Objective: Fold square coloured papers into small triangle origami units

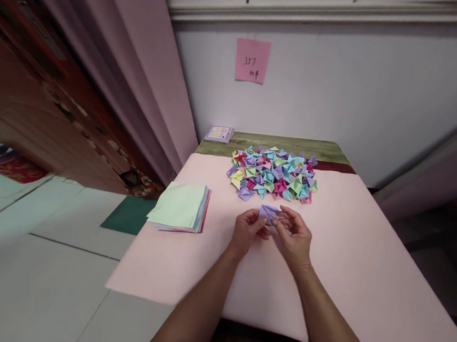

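Between my two hands is a small folded piece of purple origami paper [268, 213], held just above the pink table cover. My left hand [245, 229] pinches its left side between thumb and fingers. On the right side, my right hand [295, 237] grips it with the thumb at its lower edge, the fingers curled behind and beside it. Beyond my hands lies a pile of folded paper pieces [273, 174] in purple, blue, green, yellow and pink. A stack of square paper sheets [180, 207], pale green on top, lies to the left.
The pink cover [348, 254] spreads over the table, with a green wood-patterned strip [313, 144] at the back. A small printed packet [219, 134] lies at the back left corner. A pink note [252, 61] hangs on the wall, and curtains flank the table.
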Demonstrator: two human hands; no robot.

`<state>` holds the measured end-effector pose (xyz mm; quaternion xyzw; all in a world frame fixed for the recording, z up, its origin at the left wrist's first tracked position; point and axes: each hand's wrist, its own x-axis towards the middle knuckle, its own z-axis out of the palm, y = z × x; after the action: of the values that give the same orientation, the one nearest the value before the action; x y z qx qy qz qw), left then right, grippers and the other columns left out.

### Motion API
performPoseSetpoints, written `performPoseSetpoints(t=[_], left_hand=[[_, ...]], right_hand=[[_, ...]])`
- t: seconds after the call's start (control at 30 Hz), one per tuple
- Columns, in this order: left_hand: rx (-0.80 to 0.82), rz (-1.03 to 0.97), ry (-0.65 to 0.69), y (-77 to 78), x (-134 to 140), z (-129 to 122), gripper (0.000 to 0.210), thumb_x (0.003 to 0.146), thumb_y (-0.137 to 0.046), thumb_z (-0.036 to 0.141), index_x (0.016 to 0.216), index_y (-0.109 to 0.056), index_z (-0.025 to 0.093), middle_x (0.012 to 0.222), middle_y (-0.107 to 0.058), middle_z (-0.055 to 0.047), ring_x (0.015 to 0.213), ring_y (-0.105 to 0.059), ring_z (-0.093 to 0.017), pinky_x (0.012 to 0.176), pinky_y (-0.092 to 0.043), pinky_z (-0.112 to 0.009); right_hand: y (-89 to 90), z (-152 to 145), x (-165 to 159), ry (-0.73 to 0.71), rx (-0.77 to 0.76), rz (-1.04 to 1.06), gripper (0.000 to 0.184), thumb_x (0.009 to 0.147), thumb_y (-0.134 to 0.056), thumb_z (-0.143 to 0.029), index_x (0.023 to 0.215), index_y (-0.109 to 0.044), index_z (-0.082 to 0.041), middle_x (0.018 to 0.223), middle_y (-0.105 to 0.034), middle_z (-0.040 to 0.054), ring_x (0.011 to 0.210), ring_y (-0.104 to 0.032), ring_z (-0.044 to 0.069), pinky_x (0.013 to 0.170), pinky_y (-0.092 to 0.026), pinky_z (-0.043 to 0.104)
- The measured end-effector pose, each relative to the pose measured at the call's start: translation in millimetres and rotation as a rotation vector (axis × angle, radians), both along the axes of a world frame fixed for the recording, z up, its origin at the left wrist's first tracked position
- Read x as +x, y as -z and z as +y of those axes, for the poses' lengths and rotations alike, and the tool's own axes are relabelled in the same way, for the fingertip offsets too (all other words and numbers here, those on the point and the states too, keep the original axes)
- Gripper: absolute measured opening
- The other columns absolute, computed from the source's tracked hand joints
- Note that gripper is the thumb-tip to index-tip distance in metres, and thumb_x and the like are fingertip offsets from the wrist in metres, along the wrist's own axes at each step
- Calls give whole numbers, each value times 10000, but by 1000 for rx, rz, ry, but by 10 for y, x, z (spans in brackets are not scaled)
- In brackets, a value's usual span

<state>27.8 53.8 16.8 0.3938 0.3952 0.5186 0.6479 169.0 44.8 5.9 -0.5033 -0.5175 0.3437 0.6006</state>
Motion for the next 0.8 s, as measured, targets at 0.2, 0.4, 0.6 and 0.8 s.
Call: performPoseSetpoints(t=[0.2,0.4,0.6,0.8], left_hand=[[-32,-46,52,-6,-9,-4,398,725,-733,482,876,-618,131,777,-719,-74,525,-658,-155,474,-546,-260],[-52,-2,60,-9,5,-5,404,704,-744,496,822,-624,130,786,-728,-86,523,-655,-151,474,-543,-255],[-50,-60,11,24,15,11,356,707,-766,441,800,-649,117,703,-704,-57,516,-643,-140,495,-544,-251],[-79,-105,-31,18,8,22,340,706,-771,420,805,-633,126,613,-687,-42,520,-645,-147,532,-548,-257]], right_hand=[[37,47,7,-68,-75,162,294,744,-767,-368,951,-638,-205,800,-672,34,693,-630,156,659,-530,295],[-2,-14,-7,151,37,-107,177,789,-710,-357,838,-624,-211,745,-644,21,656,-593,164,640,-502,300],[43,-77,-50,242,212,-303,350,812,-673,-266,1151,-585,-240,826,-700,22,697,-642,185,728,-531,340],[37,-122,-47,148,230,-397,424,827,-645,-256,1243,-563,-265,898,-734,35,722,-678,198,751,-553,354]])
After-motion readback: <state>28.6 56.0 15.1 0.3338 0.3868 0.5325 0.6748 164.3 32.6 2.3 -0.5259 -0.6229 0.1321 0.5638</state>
